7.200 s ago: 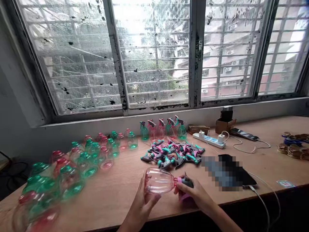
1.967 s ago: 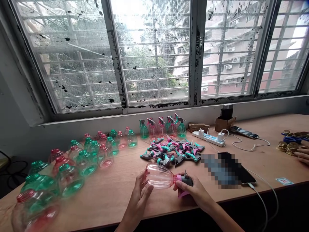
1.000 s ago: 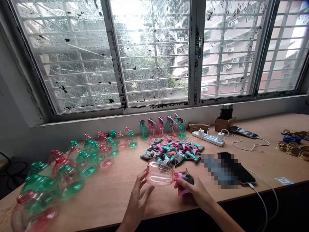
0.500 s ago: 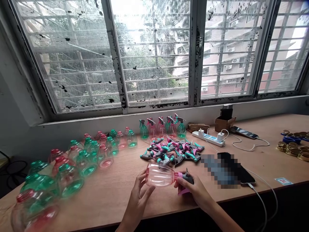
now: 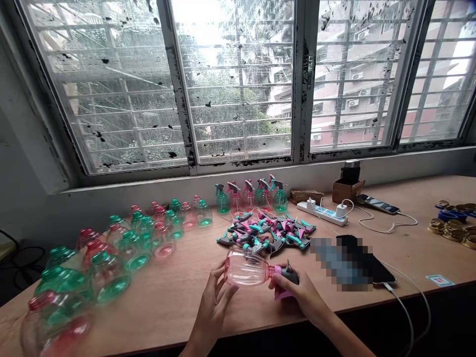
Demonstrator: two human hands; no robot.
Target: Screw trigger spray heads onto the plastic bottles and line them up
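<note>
A clear pink spray bottle [image 5: 246,267] lies sideways between my hands, above the table near its front edge. My left hand [image 5: 216,292] is closed around the bottle's base end, thumb on the underside. At the neck, my right hand [image 5: 297,290] grips the pink and grey trigger spray head [image 5: 287,273], which sits on the bottle's mouth; whether it is fully threaded I cannot tell. Just beyond the bottle is a pile of loose spray heads [image 5: 266,232] in pink, teal and grey.
Open pink and green bottles [image 5: 130,250] stand along the left. Several bottles with spray heads [image 5: 243,197] line the wall below the window. To the right are a power strip [image 5: 323,212], a phone with a cable [image 5: 364,258], another phone [image 5: 377,204] and gold-coloured round pieces [image 5: 448,230].
Hands and bottle keep almost the same place and pose. The view has shifted very slightly.
</note>
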